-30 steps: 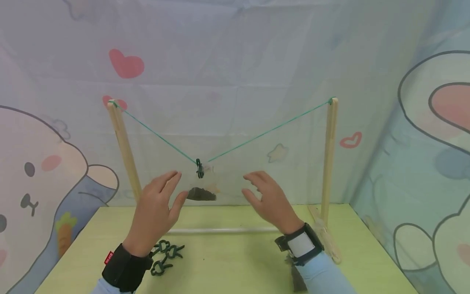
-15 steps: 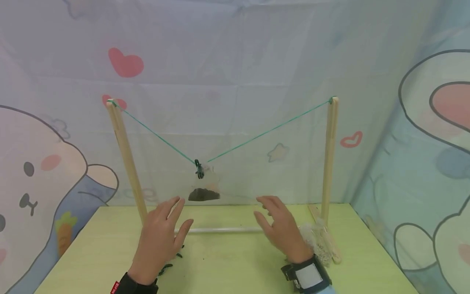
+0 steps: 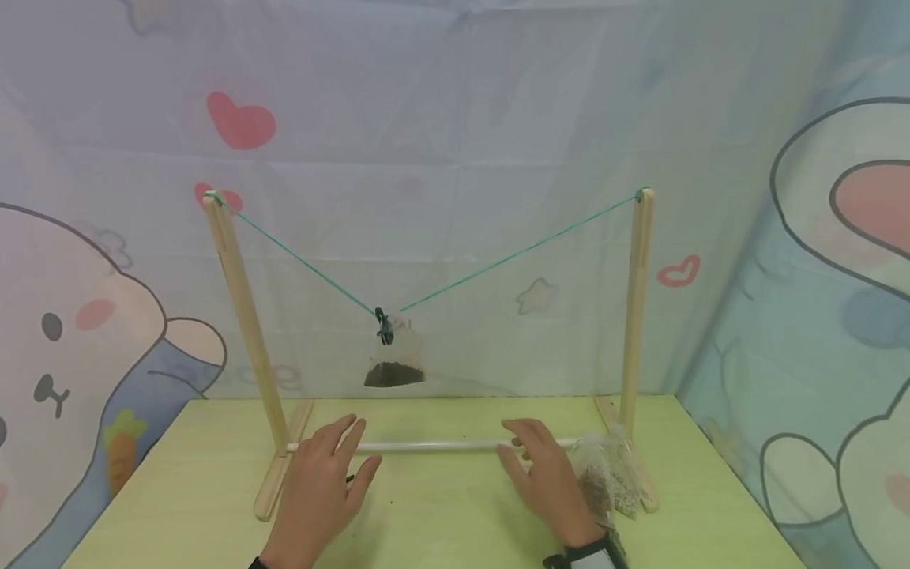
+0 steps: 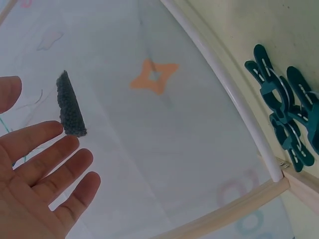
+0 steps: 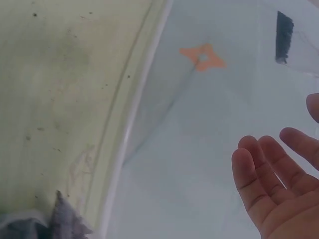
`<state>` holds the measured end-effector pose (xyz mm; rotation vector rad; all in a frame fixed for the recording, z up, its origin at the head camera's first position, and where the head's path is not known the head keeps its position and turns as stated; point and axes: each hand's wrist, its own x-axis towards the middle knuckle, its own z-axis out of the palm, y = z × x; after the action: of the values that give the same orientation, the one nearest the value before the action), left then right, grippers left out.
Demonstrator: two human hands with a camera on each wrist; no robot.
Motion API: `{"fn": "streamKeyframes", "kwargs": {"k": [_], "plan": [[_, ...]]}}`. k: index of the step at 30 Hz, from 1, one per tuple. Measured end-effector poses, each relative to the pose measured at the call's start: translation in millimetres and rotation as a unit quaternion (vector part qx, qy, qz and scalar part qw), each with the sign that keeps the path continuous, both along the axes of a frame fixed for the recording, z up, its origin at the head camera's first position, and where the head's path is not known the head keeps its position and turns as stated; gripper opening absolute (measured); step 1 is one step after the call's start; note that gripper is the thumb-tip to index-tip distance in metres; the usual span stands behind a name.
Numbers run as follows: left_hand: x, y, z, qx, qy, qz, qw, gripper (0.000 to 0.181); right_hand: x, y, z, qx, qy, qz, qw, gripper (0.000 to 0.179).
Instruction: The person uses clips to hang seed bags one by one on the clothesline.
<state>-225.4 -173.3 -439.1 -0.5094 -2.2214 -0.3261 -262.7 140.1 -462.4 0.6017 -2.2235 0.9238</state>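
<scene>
A clear plastic bag with dark grains (image 3: 394,374) at its bottom hangs from a green string (image 3: 306,263), held by a dark green spring clamp (image 3: 385,326). Under it, low over the table, my left hand (image 3: 320,490) is held with fingers spread and nothing in them. My right hand (image 3: 547,478) is across from it, fingers relaxed and bent a little, holding nothing. More green clamps (image 4: 276,92) lie on the table; in the head view my left hand hides most of them. Both wrist views show the dark grains, away from the fingertips.
The string runs between two wooden posts (image 3: 245,316) joined low down by a white rod (image 3: 434,447). Beside my right hand several clear bags of grains (image 3: 597,482) lie by the right post's foot (image 3: 643,482). A printed cloth (image 3: 455,158) hangs behind the table.
Both hands have drawn down and back from beside the hanging bag toward the near part of the table. The bag has turned slightly and still hangs on the string.
</scene>
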Motion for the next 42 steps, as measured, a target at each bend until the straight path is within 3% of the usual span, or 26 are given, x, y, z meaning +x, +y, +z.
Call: {"fn": "streamKeyframes", "kwargs": {"k": [5,16,23,29,35,42], "plan": [[1.3,-0.4,-6.1,0.007,-0.009,0.005,0.9999,0.048,1.5,-4.6,-11.8,-0.001,-0.026,-0.004,0.9996,0.031],[0.2,-14.6,-10.1,0.046,-0.057,0.009,0.9973,0.039,3.5,-34.5,-21.6,-0.012,-0.127,0.048,0.9906,0.026],[0.1,-25.3,-10.4,0.050,-0.113,0.018,0.9922,0.035,3.9,-62.2,-27.3,0.004,-0.129,0.102,0.9864,0.025],[-3.6,-30.4,-19.8,0.036,-0.170,0.026,0.9844,0.032,6.0,-83.0,-32.3,0.006,-0.125,0.143,0.9819,0.024],[-10.0,-32.7,-34.2,0.010,-0.177,0.033,0.9835,0.024,7.1,-96.0,-38.2,0.000,-0.133,0.178,0.9749,0.021],[-12.2,-29.7,-44.1,-0.034,-0.214,0.041,0.9755,0.020,11.9,-103.2,-37.6,0.006,-0.173,0.194,0.9656,0.022]]}}
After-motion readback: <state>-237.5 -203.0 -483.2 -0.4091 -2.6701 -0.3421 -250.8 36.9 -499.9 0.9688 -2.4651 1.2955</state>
